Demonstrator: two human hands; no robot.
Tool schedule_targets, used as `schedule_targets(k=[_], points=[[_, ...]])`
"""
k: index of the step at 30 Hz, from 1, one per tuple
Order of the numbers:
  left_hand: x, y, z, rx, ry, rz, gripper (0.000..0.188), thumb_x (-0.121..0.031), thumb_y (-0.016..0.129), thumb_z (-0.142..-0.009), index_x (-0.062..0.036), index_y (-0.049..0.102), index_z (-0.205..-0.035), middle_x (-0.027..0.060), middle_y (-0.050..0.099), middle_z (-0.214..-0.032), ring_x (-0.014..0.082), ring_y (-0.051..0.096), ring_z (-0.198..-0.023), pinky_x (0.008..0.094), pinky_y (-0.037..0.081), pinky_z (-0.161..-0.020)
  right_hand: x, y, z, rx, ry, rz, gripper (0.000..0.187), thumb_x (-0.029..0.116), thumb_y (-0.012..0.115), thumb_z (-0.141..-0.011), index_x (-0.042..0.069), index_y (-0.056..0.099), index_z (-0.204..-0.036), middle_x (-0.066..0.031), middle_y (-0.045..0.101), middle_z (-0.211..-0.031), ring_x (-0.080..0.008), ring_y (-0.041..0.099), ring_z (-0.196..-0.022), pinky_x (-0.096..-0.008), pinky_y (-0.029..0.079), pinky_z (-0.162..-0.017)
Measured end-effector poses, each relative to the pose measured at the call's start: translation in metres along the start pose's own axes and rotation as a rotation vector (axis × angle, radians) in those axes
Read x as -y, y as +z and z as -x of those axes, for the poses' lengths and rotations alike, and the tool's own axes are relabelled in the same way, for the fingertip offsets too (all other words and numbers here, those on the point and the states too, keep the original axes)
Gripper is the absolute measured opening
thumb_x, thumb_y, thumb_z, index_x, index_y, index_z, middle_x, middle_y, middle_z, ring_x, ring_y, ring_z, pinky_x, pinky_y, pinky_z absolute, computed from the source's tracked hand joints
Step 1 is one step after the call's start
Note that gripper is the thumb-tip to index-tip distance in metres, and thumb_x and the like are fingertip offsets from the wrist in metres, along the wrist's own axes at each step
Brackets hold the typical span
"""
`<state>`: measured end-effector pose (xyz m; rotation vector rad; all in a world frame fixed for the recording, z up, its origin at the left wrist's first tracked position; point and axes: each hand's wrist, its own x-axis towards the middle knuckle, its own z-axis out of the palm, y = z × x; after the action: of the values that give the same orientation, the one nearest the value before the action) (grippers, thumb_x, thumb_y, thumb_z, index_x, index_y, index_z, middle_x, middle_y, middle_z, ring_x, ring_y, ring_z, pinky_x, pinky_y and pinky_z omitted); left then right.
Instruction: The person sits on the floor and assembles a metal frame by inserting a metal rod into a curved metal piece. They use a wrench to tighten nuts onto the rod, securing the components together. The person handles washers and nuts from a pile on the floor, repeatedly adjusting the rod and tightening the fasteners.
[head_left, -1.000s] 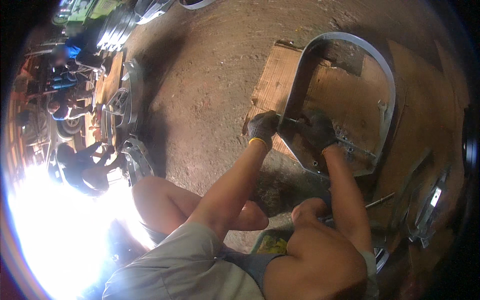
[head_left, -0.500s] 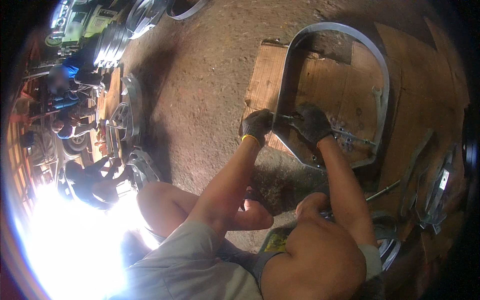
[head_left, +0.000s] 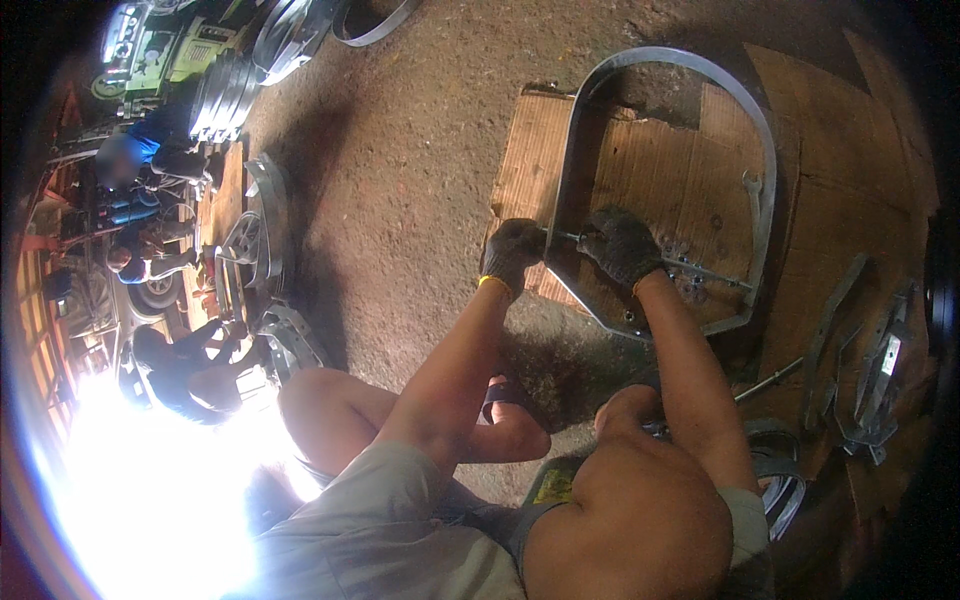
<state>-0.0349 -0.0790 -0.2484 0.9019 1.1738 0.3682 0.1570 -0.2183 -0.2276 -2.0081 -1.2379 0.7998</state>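
Note:
A grey metal band frame (head_left: 770, 150), arched at the far end, lies on cardboard in front of me. My left hand (head_left: 514, 252), in a dark glove, is closed at the outside of the frame's left side; what its fingers pinch is hidden. Inside the frame, my gloved right hand (head_left: 622, 246) closes around a thin metal rod (head_left: 564, 235) that reaches the left side. Another stretch of rod (head_left: 715, 274) runs from beyond this hand to the frame's right side; the glove hides whether they join. Several small nuts or washers (head_left: 690, 290) lie beside it.
A wrench (head_left: 755, 200) rests near the frame's right side. Bent metal strips (head_left: 870, 400) lie at the right on cardboard (head_left: 830, 220). Metal bands (head_left: 225, 90) are stacked far left. Several people work at the left, one in blue (head_left: 140, 150), near a green machine (head_left: 185, 50).
My right hand has turned slightly at the rod, its fingers shifting a little. The left hand stays at the frame's left side, and the frame is nearly still.

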Motion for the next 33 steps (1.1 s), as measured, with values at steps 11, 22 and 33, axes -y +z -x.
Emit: schedule_targets(k=[11, 22, 33], points=[[0.002, -0.017, -0.012, 0.196, 0.028, -0.166, 0.041, -0.019, 0.071, -0.095, -0.0019, 0.065, -0.132, 0.0074, 0.073, -0.112, 0.0173, 0.071, -0.095, 0.0327, 0.058, -0.083, 0.004, -0.003, 0.000, 0.075, 0.104, 0.040, 0.035, 0.030, 0.075, -0.084, 0.004, 0.073, -0.108, -0.0215, 0.068, -0.111, -0.0408, 0.064, -0.107, -0.0478, 0.049, -0.094], [-0.009, -0.020, -0.010, 0.230, -0.001, -0.188, 0.041, -0.016, 0.074, -0.093, 0.0007, 0.066, -0.129, 0.0081, 0.072, -0.111, 0.0173, 0.070, -0.095, 0.0329, 0.059, -0.086, 0.007, -0.002, -0.002, 0.028, 0.023, -0.009, 0.029, 0.028, 0.079, -0.080, 0.006, 0.072, -0.097, -0.0196, 0.068, -0.096, -0.0405, 0.066, -0.096, -0.0500, 0.052, -0.087], [-0.018, -0.014, -0.007, 0.276, 0.073, -0.228, 0.037, -0.008, 0.072, -0.092, 0.0009, 0.067, -0.127, 0.0088, 0.073, -0.111, 0.0169, 0.070, -0.094, 0.0312, 0.058, -0.086, 0.000, 0.002, -0.002, -0.021, -0.032, -0.040, 0.029, 0.028, 0.081, -0.079, 0.006, 0.071, -0.096, -0.0185, 0.069, -0.096, -0.0399, 0.066, -0.096, -0.0492, 0.052, -0.086]])
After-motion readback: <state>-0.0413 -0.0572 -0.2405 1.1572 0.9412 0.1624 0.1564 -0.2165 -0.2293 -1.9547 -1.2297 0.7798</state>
